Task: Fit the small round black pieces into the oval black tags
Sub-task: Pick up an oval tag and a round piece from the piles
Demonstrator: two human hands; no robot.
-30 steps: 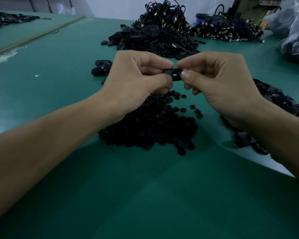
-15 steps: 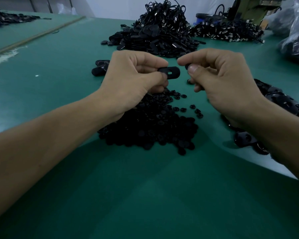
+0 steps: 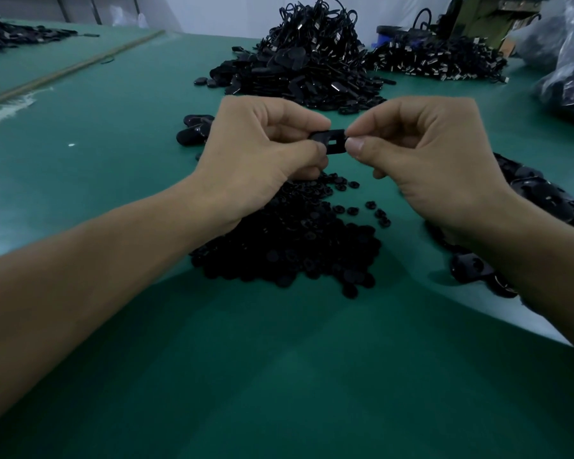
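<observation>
An oval black tag [image 3: 332,140] with a small rectangular slot hangs in the air between my hands. My left hand [image 3: 262,154] pinches its left end between thumb and forefinger. My right hand [image 3: 421,154] pinches its right end with thumb and forefinger; whether a small round piece sits under those fingertips is hidden. Below the hands lies a heap of small round black pieces [image 3: 295,240] on the green table [image 3: 279,376]. More oval black tags [image 3: 544,200] lie in a row under my right forearm.
A tall pile of black tags with cords [image 3: 305,64] rises behind the hands, and another pile [image 3: 438,61] lies at the back right. A few tags [image 3: 193,130] sit left of my left hand. Plastic bags [image 3: 567,71] fill the right edge.
My right hand, which had drawn a little away from the tag half a second ago, has come back and pinches its right end. The left hand has kept its hold.
</observation>
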